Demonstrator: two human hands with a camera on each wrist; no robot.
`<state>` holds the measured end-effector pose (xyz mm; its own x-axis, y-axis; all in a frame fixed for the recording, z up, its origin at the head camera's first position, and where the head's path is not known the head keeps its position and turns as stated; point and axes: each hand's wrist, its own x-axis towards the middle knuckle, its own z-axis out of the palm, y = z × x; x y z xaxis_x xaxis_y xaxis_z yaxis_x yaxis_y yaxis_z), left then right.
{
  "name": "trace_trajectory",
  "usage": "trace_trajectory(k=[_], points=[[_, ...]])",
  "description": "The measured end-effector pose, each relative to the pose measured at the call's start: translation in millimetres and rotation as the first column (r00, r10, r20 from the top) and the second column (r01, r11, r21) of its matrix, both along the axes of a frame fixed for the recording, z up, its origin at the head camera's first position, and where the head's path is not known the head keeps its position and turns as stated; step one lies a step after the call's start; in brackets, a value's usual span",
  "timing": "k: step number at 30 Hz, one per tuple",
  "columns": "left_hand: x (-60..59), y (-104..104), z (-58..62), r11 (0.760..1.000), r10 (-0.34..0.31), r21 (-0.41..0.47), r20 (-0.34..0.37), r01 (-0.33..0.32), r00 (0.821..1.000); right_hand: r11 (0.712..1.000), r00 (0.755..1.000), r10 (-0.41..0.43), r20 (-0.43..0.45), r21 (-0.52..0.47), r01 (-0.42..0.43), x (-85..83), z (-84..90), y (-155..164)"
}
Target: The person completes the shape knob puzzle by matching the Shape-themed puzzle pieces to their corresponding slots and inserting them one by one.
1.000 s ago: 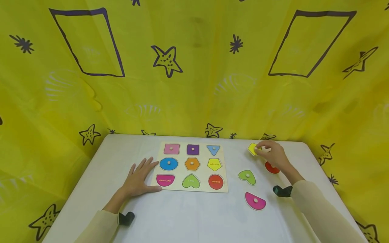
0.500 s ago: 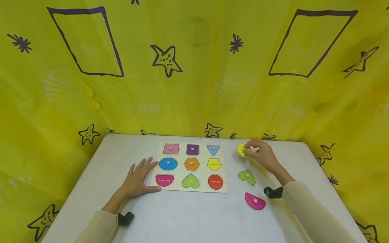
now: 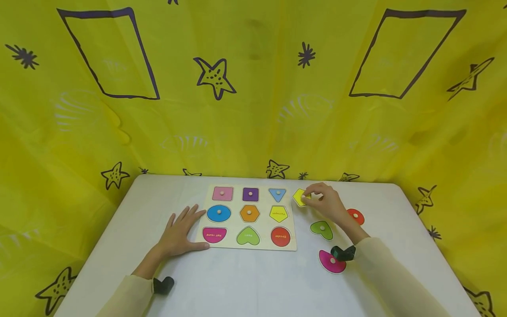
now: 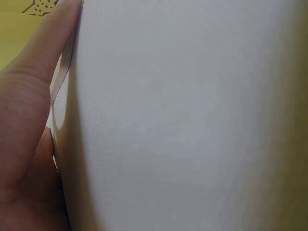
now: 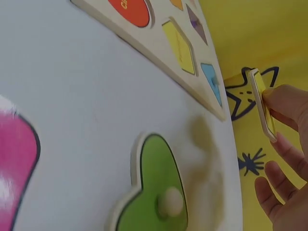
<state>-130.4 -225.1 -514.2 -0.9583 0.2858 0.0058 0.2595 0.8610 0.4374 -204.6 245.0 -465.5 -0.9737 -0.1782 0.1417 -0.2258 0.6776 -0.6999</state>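
Pinching the yellow pentagon piece (image 3: 299, 197) off the bench (image 3: 253, 281), the right hand (image 3: 326, 203) is held just right of the puzzle board (image 3: 250, 216); its yellow pentagon recess (image 3: 279, 214) lies left and slightly nearer. The left hand (image 3: 180, 233) is laid flat, fingers spread, touching the board's near-left edge and holding nothing.

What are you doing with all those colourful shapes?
A person is working at a wooden shape puzzle board on a white table. The right hand pinches a yellow pentagon piece, held up off the table beside the board's right edge. The left hand lies flat against the board's left side. A green heart piece, pink half-round piece and red circle piece lie loose on the table.
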Motion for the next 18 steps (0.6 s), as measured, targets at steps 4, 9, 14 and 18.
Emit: trace_trajectory(k=[4,9,14,18], points=[[-0.5,0,-1.4,1.0,0.0,-0.005,-0.001,0.0,1.0,1.0,1.0,0.007,0.012,-0.017,-0.006,0.2,-3.1,-12],[-0.7,-1,-2.5,1.0,0.004,-0.01,-0.001,-0.004,1.0,0.999,0.999,0.026,0.021,-0.042,-0.025,0.6,-10.1,-24],[-0.6,0,-1.8,1.0,0.006,-0.009,0.004,-0.006,1.0,0.998,0.999,0.043,0.017,-0.046,-0.043,1.6,-17.9,-35],[-0.3,0,-0.4,1.0,0.007,-0.007,0.006,-0.007,1.0,0.996,0.998,0.062,0.019,-0.071,-0.06,4.1,-21.2,-43]])
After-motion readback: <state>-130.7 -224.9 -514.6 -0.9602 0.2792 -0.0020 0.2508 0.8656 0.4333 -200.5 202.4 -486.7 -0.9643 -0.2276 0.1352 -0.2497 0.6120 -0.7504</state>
